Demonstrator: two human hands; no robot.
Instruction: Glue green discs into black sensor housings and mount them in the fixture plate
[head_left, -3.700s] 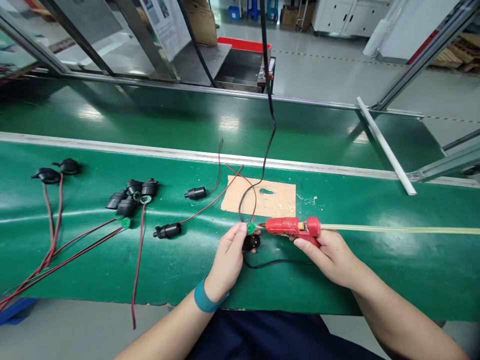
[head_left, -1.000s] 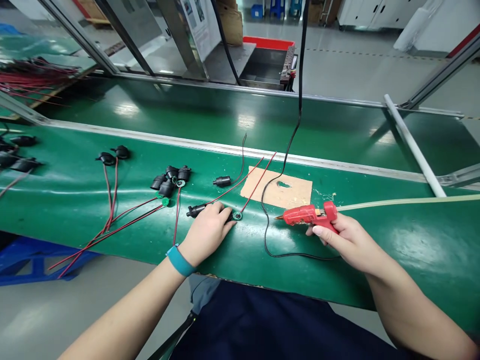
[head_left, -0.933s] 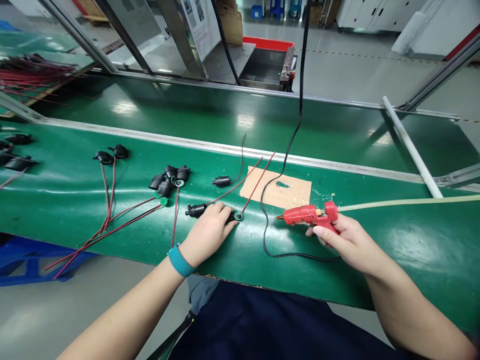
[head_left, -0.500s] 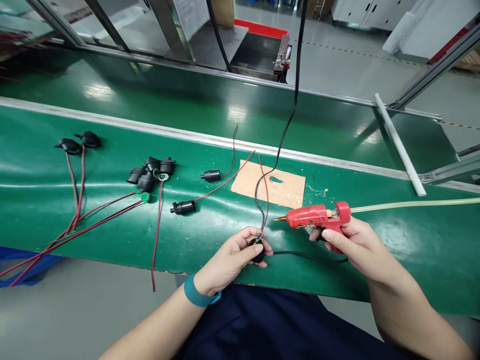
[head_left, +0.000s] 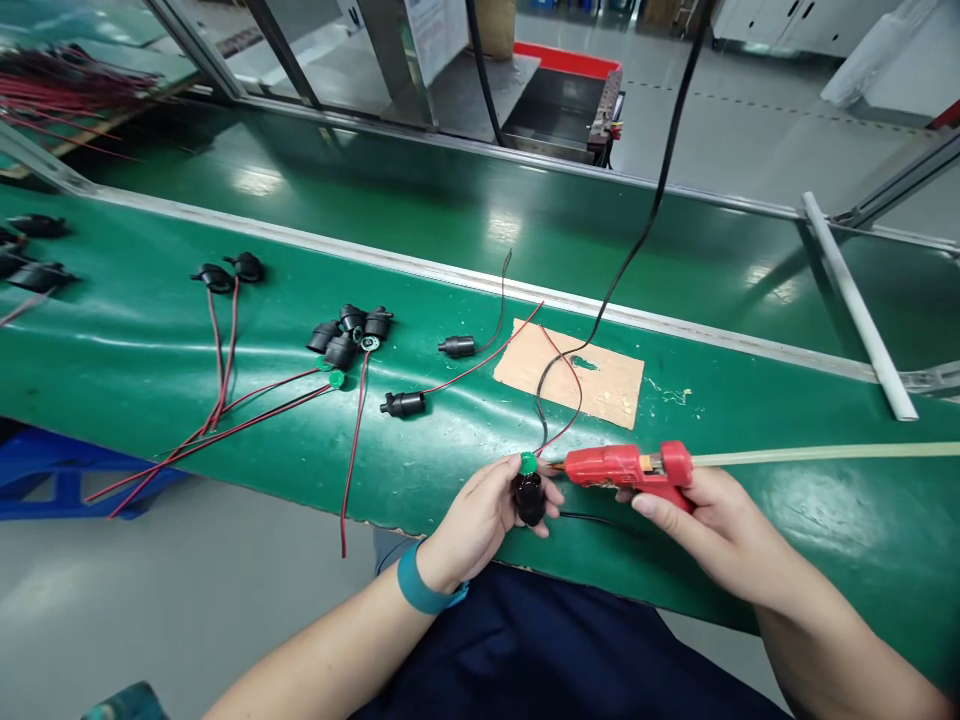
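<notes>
My left hand [head_left: 474,520] is closed around a small black cylindrical housing [head_left: 530,502]. A green disc [head_left: 529,463] sits at its upper end, with a red wire and a black wire leading away from there. My right hand [head_left: 712,515] grips a red hot glue gun [head_left: 611,466] by its handle. The gun's metal nozzle points left, right beside the green disc; whether it touches cannot be made out. A long pale glue stick [head_left: 817,455] runs out of the gun's rear. The fingers under the gun are partly hidden.
Behind my hands lies a stained cardboard piece [head_left: 611,395] on the green bench [head_left: 247,385]. Two black housings with wires [head_left: 403,404] rest left of it, and a cluster of several [head_left: 341,350] lies farther left. A black cable [head_left: 637,245] hangs across the bench; a white bar [head_left: 859,305] lies at right.
The glue gun's nozzle has come down and left to the green disc. My left hand has turned the housing so the disc shows. The camera view has swung to the left.
</notes>
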